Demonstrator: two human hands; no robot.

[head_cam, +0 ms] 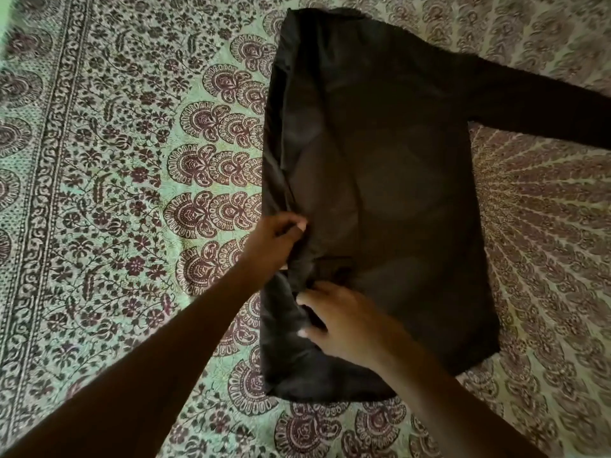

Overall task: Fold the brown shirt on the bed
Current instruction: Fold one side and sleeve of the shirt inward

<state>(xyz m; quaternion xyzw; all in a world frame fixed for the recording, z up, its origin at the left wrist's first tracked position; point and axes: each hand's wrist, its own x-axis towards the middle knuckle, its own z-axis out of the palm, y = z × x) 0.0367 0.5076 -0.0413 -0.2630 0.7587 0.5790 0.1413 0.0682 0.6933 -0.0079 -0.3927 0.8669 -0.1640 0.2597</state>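
Your left hand [277, 241] pinches the folded-in sleeve [291, 180] while your right hand [344, 322], fingers loosely spread, presses the brown shirt [380, 180] flat mid-bed [115, 193], likely to keep that fold straight.

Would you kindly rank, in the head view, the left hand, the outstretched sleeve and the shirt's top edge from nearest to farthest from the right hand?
1. left hand, just above the right hand, at the shirt's left edge.
2. outstretched sleeve, far to the upper right.
3. top edge, farthest up; close to the sleeve's distance, so this order is loose.
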